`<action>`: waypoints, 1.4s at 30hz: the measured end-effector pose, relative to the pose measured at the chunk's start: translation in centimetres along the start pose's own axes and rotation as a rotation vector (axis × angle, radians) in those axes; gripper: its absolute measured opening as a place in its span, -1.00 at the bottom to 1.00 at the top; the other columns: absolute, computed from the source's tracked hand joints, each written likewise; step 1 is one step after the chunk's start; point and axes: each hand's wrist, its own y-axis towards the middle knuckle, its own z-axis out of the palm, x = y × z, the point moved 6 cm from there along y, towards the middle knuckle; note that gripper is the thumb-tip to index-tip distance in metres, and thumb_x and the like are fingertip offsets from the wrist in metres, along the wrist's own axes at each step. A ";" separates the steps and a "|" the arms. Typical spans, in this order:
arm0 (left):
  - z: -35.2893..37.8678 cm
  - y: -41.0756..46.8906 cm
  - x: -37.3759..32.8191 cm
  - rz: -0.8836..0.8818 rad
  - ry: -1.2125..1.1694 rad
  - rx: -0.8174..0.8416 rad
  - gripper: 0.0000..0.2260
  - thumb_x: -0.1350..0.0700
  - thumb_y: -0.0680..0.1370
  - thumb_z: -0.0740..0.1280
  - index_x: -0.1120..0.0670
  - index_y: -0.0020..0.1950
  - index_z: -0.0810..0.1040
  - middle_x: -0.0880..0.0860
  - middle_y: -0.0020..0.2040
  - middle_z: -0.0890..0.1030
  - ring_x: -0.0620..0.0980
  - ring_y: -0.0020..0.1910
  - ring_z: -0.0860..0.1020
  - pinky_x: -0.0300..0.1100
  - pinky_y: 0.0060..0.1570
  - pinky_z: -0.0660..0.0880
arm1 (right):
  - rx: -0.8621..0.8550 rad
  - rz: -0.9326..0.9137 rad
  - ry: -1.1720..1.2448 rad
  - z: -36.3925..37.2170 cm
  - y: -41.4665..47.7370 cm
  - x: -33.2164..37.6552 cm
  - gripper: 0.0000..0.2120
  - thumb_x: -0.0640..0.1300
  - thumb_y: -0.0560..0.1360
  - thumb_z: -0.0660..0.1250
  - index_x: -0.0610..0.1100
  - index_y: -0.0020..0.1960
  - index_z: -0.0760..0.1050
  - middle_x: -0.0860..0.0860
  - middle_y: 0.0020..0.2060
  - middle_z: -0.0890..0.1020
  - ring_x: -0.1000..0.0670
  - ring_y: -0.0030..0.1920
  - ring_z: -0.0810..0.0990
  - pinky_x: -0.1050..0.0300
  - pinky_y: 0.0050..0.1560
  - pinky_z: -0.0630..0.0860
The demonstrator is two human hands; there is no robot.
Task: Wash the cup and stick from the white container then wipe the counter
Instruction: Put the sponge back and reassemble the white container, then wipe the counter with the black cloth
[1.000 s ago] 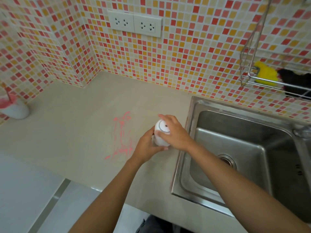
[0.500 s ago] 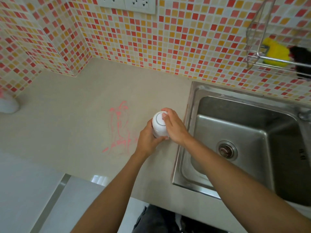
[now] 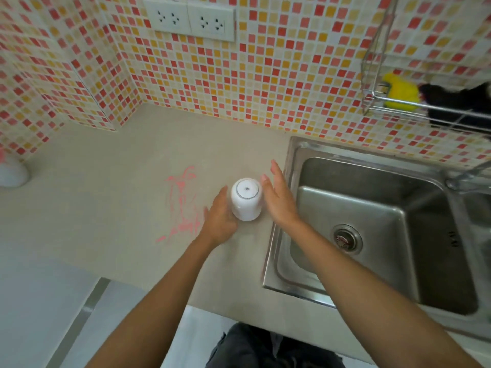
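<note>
A white cup [image 3: 246,199] stands upside down on the beige counter [image 3: 106,208], just left of the sink. My left hand [image 3: 219,221] rests against the cup's left side, fingers curled around it. My right hand [image 3: 279,195] is beside the cup on the right, fingers straight and apart, at most brushing the cup with a fingertip. A pink smear [image 3: 183,200] marks the counter left of the cup. The white container [image 3: 12,172] with something pink in it sits at the far left edge, mostly cut off. No stick is visible.
A steel sink [image 3: 372,221] with a drain lies to the right, a faucet [image 3: 467,176] at its far right. A wire rack [image 3: 425,107] on the tiled wall holds a yellow sponge [image 3: 400,94] and a dark cloth. Two wall sockets [image 3: 190,19] sit above the counter.
The cup went from held up between both hands to standing upside down on the counter. My right hand has let go and opened; the left stays against the cup.
</note>
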 end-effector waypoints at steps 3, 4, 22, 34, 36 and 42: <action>-2.3 -1.4 -0.1 -0.081 0.106 -0.272 -0.23 0.40 0.38 0.23 0.12 0.56 0.07 0.10 0.57 0.09 0.05 0.57 0.00 0.12 0.49 -0.23 | -0.041 -0.069 -0.266 -2.9 -1.7 -2.2 -0.36 0.20 0.59 0.12 -0.05 0.56 0.05 0.00 0.53 0.17 -0.01 0.53 0.09 -0.01 0.51 0.07; -2.8 -1.9 -0.9 -0.038 0.116 -0.346 -0.27 0.38 0.40 0.23 0.13 0.55 0.09 0.12 0.57 0.10 0.06 0.57 -0.01 0.12 0.49 -0.23 | -0.016 -0.082 -0.377 -3.7 -2.4 -3.2 -0.34 0.22 0.58 0.12 -0.07 0.56 0.04 -0.02 0.54 0.16 -0.04 0.54 0.05 -0.03 0.51 0.05; 9.4 5.4 -29.3 0.653 0.611 -0.457 -0.44 -0.09 0.67 0.02 0.10 0.59 -0.09 0.13 0.59 -0.11 0.09 0.57 -0.14 0.10 0.53 -0.17 | -0.661 -0.443 -0.556 -30.1 -6.3 3.4 -0.50 0.01 0.62 0.09 -0.19 0.49 0.23 -0.08 0.50 0.24 -0.01 0.50 0.19 0.13 0.45 0.17; 12.2 12.7 -37.8 0.576 0.846 -0.412 -0.41 -0.13 0.62 -0.18 0.16 0.57 0.05 0.15 0.59 0.02 0.09 0.57 -0.06 0.04 0.52 -0.26 | -0.165 0.299 -0.740 -38.2 8.8 3.5 -0.31 0.16 0.44 0.27 -0.16 0.45 0.23 -0.15 0.36 0.42 -0.18 0.22 0.48 -0.04 0.13 0.52; 12.2 12.8 -37.9 0.574 0.836 -0.416 -0.41 -0.12 0.61 -0.17 0.15 0.57 0.10 0.15 0.58 0.05 0.10 0.57 -0.02 0.04 0.51 -0.24 | -0.122 0.325 -0.826 -38.1 9.9 3.3 -0.38 0.10 0.44 0.27 -0.16 0.42 0.31 -0.13 0.27 0.50 -0.18 0.18 0.50 0.01 0.11 0.50; 12.2 12.8 -38.0 0.568 0.844 -0.390 -0.40 -0.11 0.59 -0.19 0.15 0.56 0.13 0.15 0.58 0.06 0.10 0.57 0.00 0.05 0.52 -0.22 | -0.254 0.333 -0.928 -39.6 10.6 3.0 -0.64 -0.08 0.49 0.33 -0.06 0.27 0.40 -0.15 0.17 0.45 -0.25 0.18 0.42 -0.07 0.02 0.47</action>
